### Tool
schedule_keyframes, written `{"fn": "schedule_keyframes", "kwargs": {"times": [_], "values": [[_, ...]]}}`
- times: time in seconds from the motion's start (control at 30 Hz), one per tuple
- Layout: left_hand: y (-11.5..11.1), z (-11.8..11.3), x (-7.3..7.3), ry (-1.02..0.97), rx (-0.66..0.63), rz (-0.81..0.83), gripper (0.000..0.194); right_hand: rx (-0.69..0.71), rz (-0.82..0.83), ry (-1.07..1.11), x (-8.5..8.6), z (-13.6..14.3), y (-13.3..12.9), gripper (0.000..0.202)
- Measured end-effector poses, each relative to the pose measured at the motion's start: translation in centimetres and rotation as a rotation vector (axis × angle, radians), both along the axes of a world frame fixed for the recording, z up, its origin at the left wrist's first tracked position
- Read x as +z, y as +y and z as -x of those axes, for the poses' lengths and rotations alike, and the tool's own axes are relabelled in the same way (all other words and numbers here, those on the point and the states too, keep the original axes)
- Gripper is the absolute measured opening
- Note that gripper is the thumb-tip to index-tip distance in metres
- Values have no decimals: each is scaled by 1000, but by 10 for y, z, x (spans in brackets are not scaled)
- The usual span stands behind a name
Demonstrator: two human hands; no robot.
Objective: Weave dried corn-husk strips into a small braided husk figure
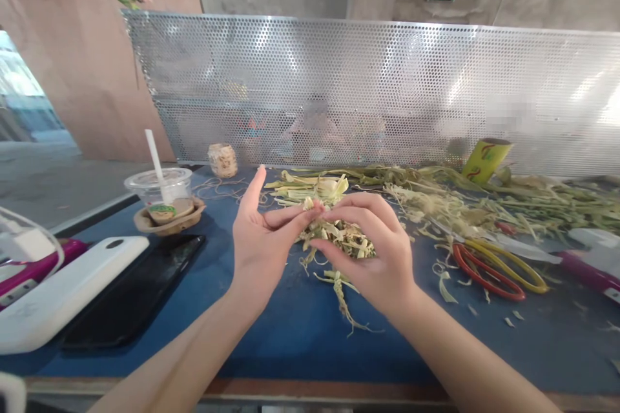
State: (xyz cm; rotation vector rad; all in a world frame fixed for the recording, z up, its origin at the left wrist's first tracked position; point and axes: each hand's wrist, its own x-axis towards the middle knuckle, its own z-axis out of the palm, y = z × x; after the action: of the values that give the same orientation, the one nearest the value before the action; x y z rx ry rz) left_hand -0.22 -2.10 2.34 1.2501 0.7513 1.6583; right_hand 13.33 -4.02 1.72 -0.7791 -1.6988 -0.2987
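Observation:
My left hand (pixel 264 239) pinches a small pale piece of dried plant (pixel 309 204) between fingertips, its thumb or a finger raised upright. My right hand (pixel 380 248) meets it from the other side, its bent fingers closed at the same piece; what exactly lies between those fingertips is partly hidden. Directly beneath and behind the hands is a heap of shredded greenish plant scraps (pixel 356 242), with a stringy strand (pixel 343 306) trailing towards me. A bundle of pale stalks (pixel 305 187) lies just beyond the fingertips.
Left on the blue table (pixel 300 342) are a black phone (pixel 135 293), a white oblong device (pixel 72 290) and a lidded cup (pixel 159 190) with a straw. To the right lie red-and-yellow loops (pixel 489 271) like scissor handles, more dried stalks (pixel 547 203) and a yellow-green can (pixel 487 160). A perforated metal screen (pixel 387 90) stands behind.

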Motion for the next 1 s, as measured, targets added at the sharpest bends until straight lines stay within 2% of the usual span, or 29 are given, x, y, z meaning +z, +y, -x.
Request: {"fn": "schedule_keyframes", "kwargs": {"times": [0.17,0.4,0.5,0.57,0.63,0.7,0.77,0.9,1.0], "values": [[-6,-5,1,19,27,-68,99,-83,12,25,-1,1,2,6],[-8,-7,6,-40,53,-39,97,-60,-114,5,-2,0,1,9],[-8,-6,7,-74,55,-56,95,-26,-119,58,-2,2,0,10],[-9,-6,6,-94,63,-74,93,18,-39,145,-2,4,1,10],[-9,-7,6,-116,72,-91,93,90,143,284,-3,6,3,9],[-10,-8,6,-118,70,-93,93,207,351,457,-5,6,6,7],[-11,-10,7,-101,57,-82,93,318,457,598,-6,7,9,6],[-12,-10,7,-67,31,-45,94,368,382,662,-4,7,8,6],[-10,-6,5,-26,1,-16,97,378,391,665,-1,7,5,7]]}}
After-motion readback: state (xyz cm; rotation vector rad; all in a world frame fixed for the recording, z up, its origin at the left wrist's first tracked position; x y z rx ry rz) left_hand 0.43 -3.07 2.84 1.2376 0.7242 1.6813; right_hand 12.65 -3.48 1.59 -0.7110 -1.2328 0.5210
